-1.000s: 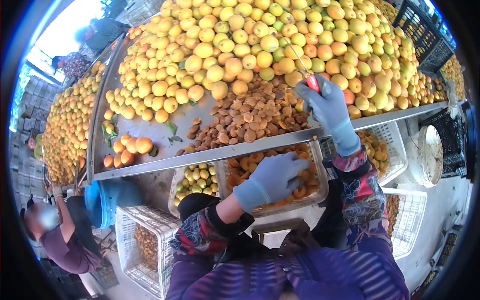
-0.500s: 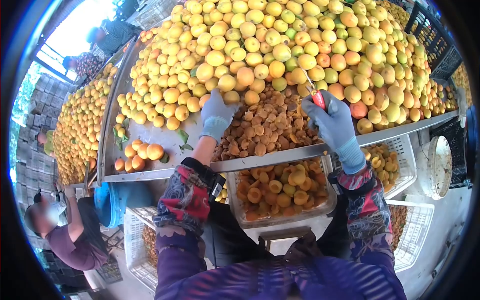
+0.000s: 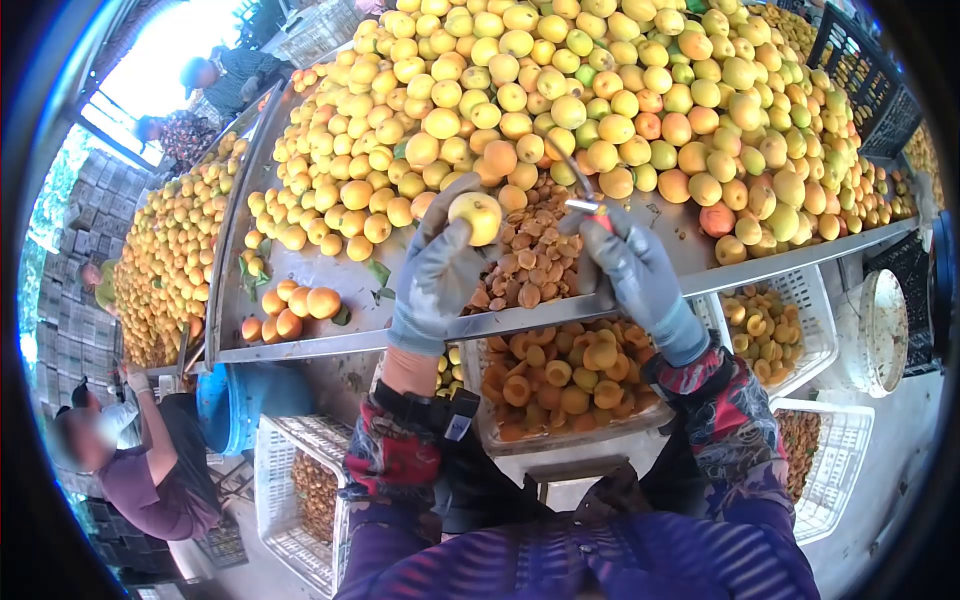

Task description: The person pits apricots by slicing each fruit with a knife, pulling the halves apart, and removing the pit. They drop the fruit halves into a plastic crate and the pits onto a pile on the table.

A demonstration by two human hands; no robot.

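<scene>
My left hand (image 3: pixel 432 278), in a grey-blue glove, is closed round a yellow apricot (image 3: pixel 480 214) above the metal table. Gripped in my gloved right hand (image 3: pixel 638 272) is a small knife (image 3: pixel 598 214) with a red handle; its thin curved blade points up and away, apart from the fruit. A heap of brown apricot pits (image 3: pixel 535 250) lies on the table between and below my hands. Beyond them rises a large pile of whole apricots (image 3: pixel 560 110).
Under the table's metal edge (image 3: pixel 400 337) stands a crate of halved apricots (image 3: pixel 560 375). White crates (image 3: pixel 300 500) flank my legs, a blue barrel (image 3: pixel 240 405) is left, and a white bucket (image 3: pixel 882 330) right. A co-worker (image 3: pixel 160 470) sits at the left.
My left hand has taken an apricot from the pile's edge and drawn it back towards me. My right hand has moved left with the knife, bringing both hands closer together.
</scene>
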